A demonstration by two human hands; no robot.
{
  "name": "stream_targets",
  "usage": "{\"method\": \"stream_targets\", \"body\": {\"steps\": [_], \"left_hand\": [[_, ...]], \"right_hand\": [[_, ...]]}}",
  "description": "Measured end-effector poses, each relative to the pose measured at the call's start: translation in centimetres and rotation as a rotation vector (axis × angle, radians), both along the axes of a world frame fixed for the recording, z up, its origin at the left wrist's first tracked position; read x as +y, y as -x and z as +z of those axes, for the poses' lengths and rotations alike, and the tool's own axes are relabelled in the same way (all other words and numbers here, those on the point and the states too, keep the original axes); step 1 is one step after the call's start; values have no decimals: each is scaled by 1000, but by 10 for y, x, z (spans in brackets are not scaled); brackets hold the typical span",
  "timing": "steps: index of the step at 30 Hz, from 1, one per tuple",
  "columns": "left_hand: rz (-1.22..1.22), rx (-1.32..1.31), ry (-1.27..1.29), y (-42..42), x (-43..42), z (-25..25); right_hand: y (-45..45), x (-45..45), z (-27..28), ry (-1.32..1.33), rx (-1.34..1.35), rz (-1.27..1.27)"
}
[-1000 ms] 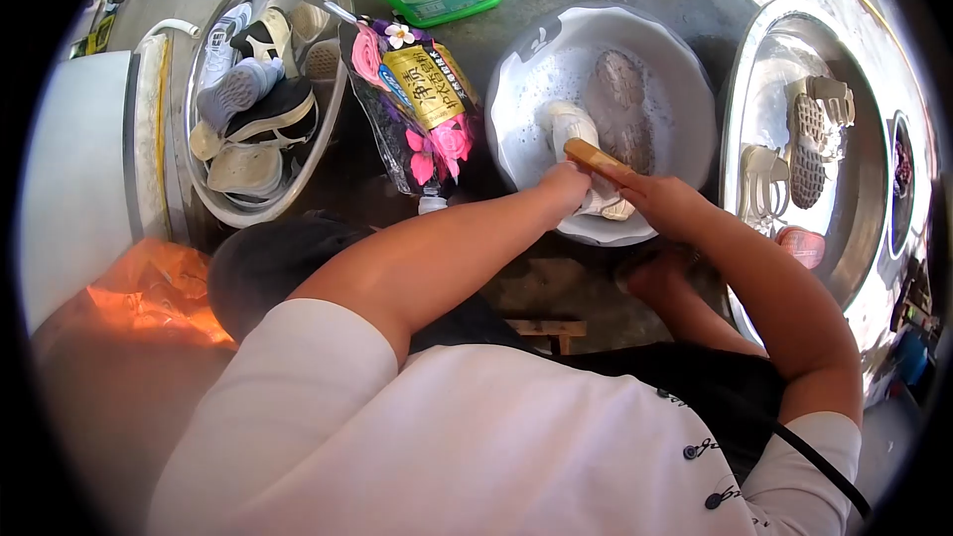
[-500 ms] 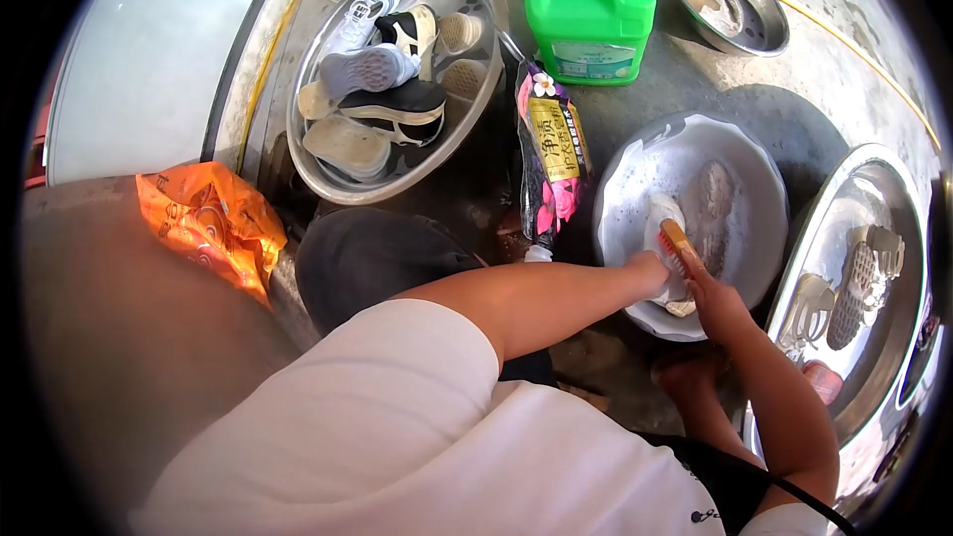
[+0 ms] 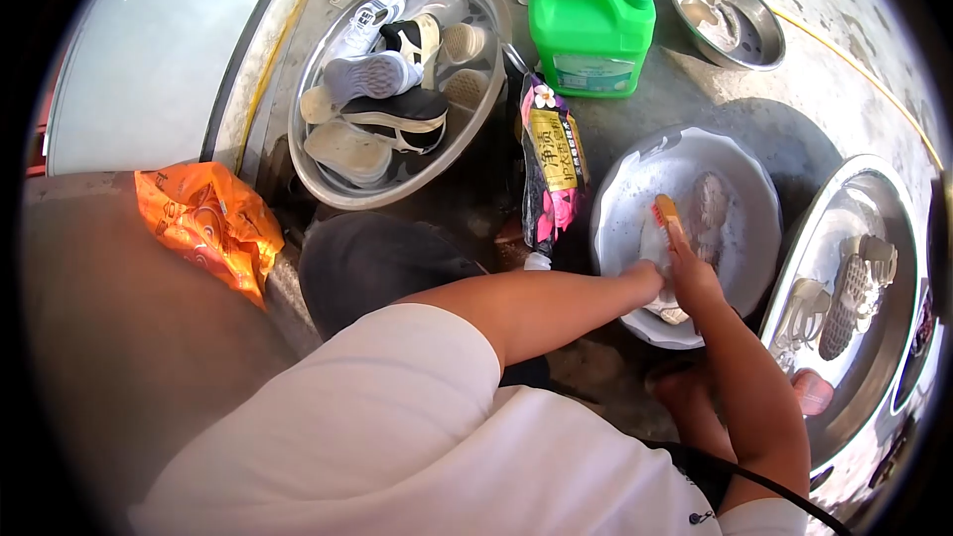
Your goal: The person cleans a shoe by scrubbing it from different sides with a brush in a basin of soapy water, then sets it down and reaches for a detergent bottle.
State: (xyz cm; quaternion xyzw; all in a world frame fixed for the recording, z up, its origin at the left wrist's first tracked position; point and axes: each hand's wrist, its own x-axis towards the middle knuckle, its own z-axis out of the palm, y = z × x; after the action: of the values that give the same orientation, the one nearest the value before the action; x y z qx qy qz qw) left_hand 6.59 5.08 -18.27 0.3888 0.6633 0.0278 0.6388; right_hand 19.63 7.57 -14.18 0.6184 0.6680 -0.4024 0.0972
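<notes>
A scrub brush (image 3: 671,218) with an orange-brown back and red bristles is gripped in my right hand (image 3: 695,280), over the grey-white basin (image 3: 616,179). Beneath the brush lies a pale shoe (image 3: 650,242), partly covered by my hands. My left hand (image 3: 648,282) is closed on the near part of this shoe, its fingers mostly out of sight. A second shoe (image 3: 709,206) rests in the basin just to the right, sole side up and touching sudsy water.
On the left, a metal tub (image 3: 302,154) holds several shoes. Beyond the basin stand a green detergent jug (image 3: 591,30), a flower-printed pouch (image 3: 553,154) and a small steel bowl (image 3: 764,32). At right, another metal tub (image 3: 898,278) contains sandals. An orange bag (image 3: 210,220) lies at left.
My right hand and the brush have shifted slightly away from my body along the shoe, and the brush now points more straight ahead. My left hand stays at the shoe.
</notes>
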Motion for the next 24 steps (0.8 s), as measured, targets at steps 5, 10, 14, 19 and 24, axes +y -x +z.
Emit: {"method": "stream_targets", "body": {"steps": [5,10,14,19,24], "left_hand": [[-108,66,29,2,3,1],[110,-211,54,6,-8,-39],[102,-220,11,5,-3,-16],[102,-180,9,7,-7,-29],[159,-258,56,9,-3,-22]], "right_hand": [[-66,-59,36,56,114,100],[-51,-44,6,-41,-52,101],[-20,-6,-27,-58,-50,-46],[-72,-67,15,86,158,42],[-92,-90,24,168,93,32]]}}
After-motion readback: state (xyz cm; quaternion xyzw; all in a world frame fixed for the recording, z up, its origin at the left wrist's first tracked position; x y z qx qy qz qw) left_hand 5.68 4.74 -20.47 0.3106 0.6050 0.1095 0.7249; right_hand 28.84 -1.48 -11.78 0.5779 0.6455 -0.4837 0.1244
